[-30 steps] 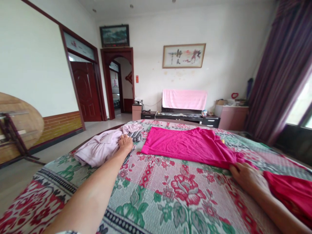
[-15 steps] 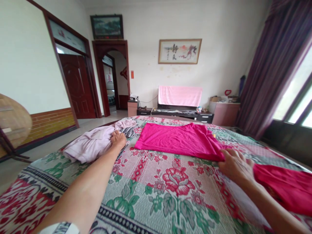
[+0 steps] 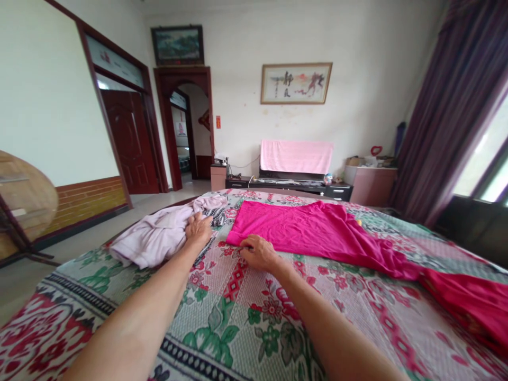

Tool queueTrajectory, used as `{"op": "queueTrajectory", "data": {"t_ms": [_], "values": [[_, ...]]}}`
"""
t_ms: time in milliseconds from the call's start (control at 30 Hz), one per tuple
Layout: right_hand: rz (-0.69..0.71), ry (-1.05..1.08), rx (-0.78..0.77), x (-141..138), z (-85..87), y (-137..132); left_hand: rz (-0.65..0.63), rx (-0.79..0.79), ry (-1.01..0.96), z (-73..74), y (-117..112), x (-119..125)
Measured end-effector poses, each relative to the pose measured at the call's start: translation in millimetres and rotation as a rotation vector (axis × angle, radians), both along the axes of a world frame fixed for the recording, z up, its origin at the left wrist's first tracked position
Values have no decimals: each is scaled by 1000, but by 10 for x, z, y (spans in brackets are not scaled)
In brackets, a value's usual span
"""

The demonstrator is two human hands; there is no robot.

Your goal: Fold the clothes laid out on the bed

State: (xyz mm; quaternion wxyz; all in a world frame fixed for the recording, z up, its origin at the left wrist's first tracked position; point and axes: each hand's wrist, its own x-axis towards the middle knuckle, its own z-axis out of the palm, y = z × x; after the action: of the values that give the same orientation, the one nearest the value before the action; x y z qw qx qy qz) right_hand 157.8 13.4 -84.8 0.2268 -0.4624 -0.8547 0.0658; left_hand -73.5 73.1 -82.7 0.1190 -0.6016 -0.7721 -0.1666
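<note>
A bright pink garment (image 3: pixel 289 227) lies spread on the flowered bed cover (image 3: pixel 222 323), and a narrow, crumpled part of it trails to the right. At its near left corner, my right hand (image 3: pixel 260 253) has its fingers curled closed on the edge. My left hand (image 3: pixel 199 228) rests on the right side of a rumpled pale lilac garment (image 3: pixel 156 238), fingers slightly apart. Beside that hand, black-and-white patterned cloth (image 3: pixel 216 216) shows, partly covered. A red garment (image 3: pixel 472 301) lies at the right, touching the trailing end of the pink one.
Beyond the bed stands a low black cabinet (image 3: pixel 291 189), with a pink cloth (image 3: pixel 296 156) draped over something dark on it. A side cabinet (image 3: pixel 371 185) holds small items. To the left are a round wooden board (image 3: pixel 26 196) and a door (image 3: pixel 129 140); a purple curtain (image 3: pixel 432 132) hangs right.
My right hand has moved left from the pink garment's right end to its near left corner. The garment's right part now stretches further right. My left hand stays on the lilac garment.
</note>
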Motion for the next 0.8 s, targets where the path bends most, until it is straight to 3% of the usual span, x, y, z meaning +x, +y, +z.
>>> {"op": "queueTrajectory", "data": {"t_ms": [133,200,267,600,667,800], "values": [[26,-6,27,-104,-95,-28,-241,15,210,27,67,-39],[39,-32,32,-84,-111,-46,-364,-104,254,50,117,-65],[39,-56,36,-66,-111,-60,-409,-211,235,71,159,-85],[34,-108,89,-75,-106,-142,-11,-133,83,39,352,-30],[31,-112,97,-74,-105,-147,6,-115,78,45,344,3],[17,-117,84,-82,-79,-163,-106,-95,102,178,203,88]]}}
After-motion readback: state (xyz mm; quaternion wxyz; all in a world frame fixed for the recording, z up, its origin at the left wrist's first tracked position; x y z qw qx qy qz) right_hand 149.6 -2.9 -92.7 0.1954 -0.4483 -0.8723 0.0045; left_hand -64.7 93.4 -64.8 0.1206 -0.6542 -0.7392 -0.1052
